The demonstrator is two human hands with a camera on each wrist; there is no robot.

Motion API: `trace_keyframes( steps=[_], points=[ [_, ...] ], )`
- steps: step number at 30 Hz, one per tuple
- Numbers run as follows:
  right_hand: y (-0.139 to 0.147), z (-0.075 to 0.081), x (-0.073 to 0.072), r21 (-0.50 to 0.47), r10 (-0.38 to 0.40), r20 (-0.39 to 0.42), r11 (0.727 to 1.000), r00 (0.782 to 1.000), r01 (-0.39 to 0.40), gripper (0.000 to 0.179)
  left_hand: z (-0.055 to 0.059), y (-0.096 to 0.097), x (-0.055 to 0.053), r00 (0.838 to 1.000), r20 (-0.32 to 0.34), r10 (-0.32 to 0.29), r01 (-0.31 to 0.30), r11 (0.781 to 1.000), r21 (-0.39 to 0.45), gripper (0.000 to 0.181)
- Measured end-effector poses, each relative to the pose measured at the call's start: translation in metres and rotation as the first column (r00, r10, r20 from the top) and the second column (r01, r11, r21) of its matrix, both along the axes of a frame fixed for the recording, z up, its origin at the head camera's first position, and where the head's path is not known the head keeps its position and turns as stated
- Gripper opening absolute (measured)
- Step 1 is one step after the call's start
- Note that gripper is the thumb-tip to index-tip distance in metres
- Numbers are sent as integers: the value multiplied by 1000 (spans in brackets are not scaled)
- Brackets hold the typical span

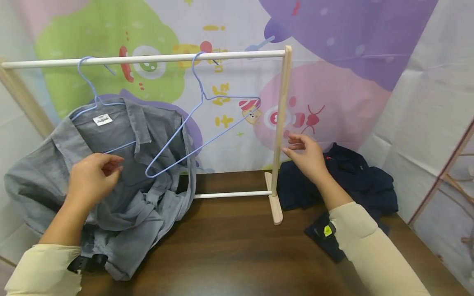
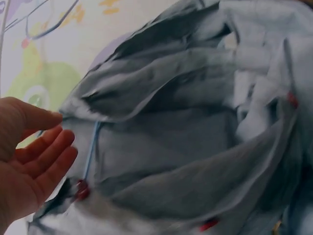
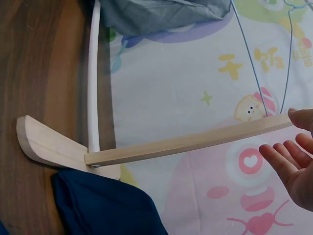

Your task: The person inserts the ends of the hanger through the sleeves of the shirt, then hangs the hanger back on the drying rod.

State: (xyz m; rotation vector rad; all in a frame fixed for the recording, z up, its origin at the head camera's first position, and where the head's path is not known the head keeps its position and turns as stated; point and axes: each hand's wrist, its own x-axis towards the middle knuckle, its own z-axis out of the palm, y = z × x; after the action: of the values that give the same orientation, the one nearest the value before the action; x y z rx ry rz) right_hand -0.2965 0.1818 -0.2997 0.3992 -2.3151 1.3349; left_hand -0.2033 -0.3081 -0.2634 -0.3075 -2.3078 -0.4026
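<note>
A grey collared shirt hangs on a blue wire hanger at the left of a clothes rack. Its front lies open, and a white label shows inside the collar. My left hand is in front of the shirt, fingers loosely bent, holding nothing; the left wrist view shows it beside the collar and the hanger's lower wire. A bare blue hanger hangs from the same bar, right of the shirt. Beside the rack's wooden upright is my right hand, its fingers relaxed around no object.
Dark navy clothing lies bunched on the brown wooden table, right of the rack's foot. A white lower bar crosses behind the shirt. The cartoon-printed backdrop stands behind the rack.
</note>
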Motion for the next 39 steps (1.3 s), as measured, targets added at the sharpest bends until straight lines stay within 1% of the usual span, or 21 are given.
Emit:
trace_keyframes(
  steps=[4,6,7,9,11,13,15,18,20,22,25,29,33,37,39],
  points=[
    [4,-4,7,37,31,34,999,999,-33,46,-15,9,1,994,77,-72,71,997,19,18],
    [8,-6,11,101,69,72,992,995,-76,51,-22,14,0,986,126,-113,110,994,29,20],
    [10,-7,14,145,92,91,984,992,-104,54,-25,16,0,979,152,-136,133,991,29,21],
    [14,-8,18,232,146,123,957,982,-172,59,-32,21,-1,961,209,-182,182,983,23,25],
    [16,-10,24,321,192,139,920,972,-227,63,-40,25,-2,939,261,-224,229,973,11,29],
    [18,-12,28,380,223,132,889,966,-257,63,-48,31,-4,920,294,-260,272,962,-1,32],
    [19,-13,33,425,242,111,865,964,-266,62,-56,37,-6,902,319,-290,308,952,-4,33],
    [20,-17,39,478,257,74,839,964,-260,58,-66,48,-8,890,314,-330,349,937,-2,31],
    [21,-20,44,502,261,56,827,964,-253,55,-71,56,-9,885,311,-347,366,931,-2,30],
    [22,-23,48,520,258,45,819,965,-243,52,-76,64,-9,884,296,-362,379,925,0,30],
    [24,-24,54,536,251,30,813,967,-228,49,-81,78,-10,885,273,-376,388,922,12,32],
    [27,-23,61,553,256,8,804,967,-218,49,-83,93,-9,891,233,-391,394,918,34,34],
    [32,-23,69,572,258,-25,796,966,-198,50,-85,106,-7,886,215,-410,411,911,39,35],
    [40,-24,77,578,237,-63,801,970,-158,51,-86,120,-3,885,197,-422,424,905,34,38],
    [44,-24,80,575,225,-81,806,971,-139,51,-87,127,-2,883,175,-436,436,899,40,39]
  ],
)
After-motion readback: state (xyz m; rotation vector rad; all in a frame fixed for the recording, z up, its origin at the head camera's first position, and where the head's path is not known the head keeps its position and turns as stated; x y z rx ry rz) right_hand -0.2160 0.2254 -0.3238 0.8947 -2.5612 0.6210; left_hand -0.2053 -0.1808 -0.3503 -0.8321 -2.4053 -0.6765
